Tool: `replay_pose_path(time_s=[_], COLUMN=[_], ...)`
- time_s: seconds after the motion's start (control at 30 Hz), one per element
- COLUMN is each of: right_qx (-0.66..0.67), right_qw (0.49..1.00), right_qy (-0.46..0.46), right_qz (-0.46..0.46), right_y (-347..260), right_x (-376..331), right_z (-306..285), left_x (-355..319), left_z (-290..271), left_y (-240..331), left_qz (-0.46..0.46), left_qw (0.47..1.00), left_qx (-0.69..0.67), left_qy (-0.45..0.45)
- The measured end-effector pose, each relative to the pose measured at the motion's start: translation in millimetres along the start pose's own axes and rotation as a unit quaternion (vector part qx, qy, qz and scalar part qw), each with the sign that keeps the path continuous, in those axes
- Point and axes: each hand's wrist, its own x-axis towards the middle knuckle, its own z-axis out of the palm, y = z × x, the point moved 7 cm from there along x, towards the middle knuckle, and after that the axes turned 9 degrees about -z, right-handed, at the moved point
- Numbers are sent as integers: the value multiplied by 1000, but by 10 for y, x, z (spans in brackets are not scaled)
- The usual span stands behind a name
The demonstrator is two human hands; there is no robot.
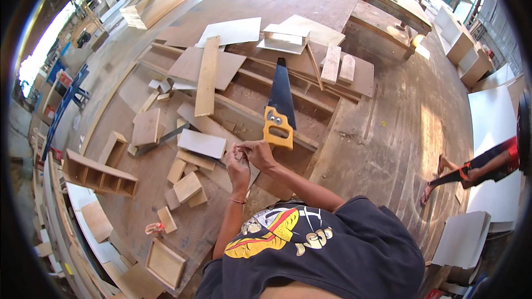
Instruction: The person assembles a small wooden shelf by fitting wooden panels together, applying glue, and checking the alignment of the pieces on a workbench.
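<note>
My left hand (pixel 237 169) and my right hand (pixel 258 155) are held close together over the wood pile, fingertips meeting. Both have their fingers curled and pinched. Whatever lies between them is too small or hidden to make out. Just beyond my right hand lies a handsaw with a yellow handle (pixel 279 130) and a dark blade (pixel 282 95), its tip pointing away from me. By my left hand is a white-topped board (pixel 201 144), resting among light wooden blocks (pixel 188 186).
A long plank (pixel 208 77) lies across brown panels ahead. A divided wooden box (pixel 100 173) and a shallow wooden tray (pixel 166 263) sit at left. Two short wood pieces (pixel 331 64) rest far right of the saw. Another person's bare foot (pixel 426 192) shows at right.
</note>
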Motion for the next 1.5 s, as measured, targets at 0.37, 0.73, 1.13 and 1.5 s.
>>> replay_pose_path(time_s=[0.37, 0.73, 1.13, 1.5], right_qx=[-198, -228, -92, 17], right_qw=[980, 962, 993, 993], right_qy=[-19, -146, -26, -44], right_qz=[-20, -22, -67, -106], right_y=[607, 652, 360, 721], right_x=[140, 92, -250, 568], right_z=[-901, -748, -1156, -1528], left_x=[256, 265, -33, 374], left_z=[948, 1173, 876, 1362], left_y=[-112, -378, 303, 930], left_qz=[-184, -305, -99, -86], left_qw=[981, 912, 986, 986], left_qx=[-59, -270, -28, 5], left_qy=[-9, -48, 128, 142])
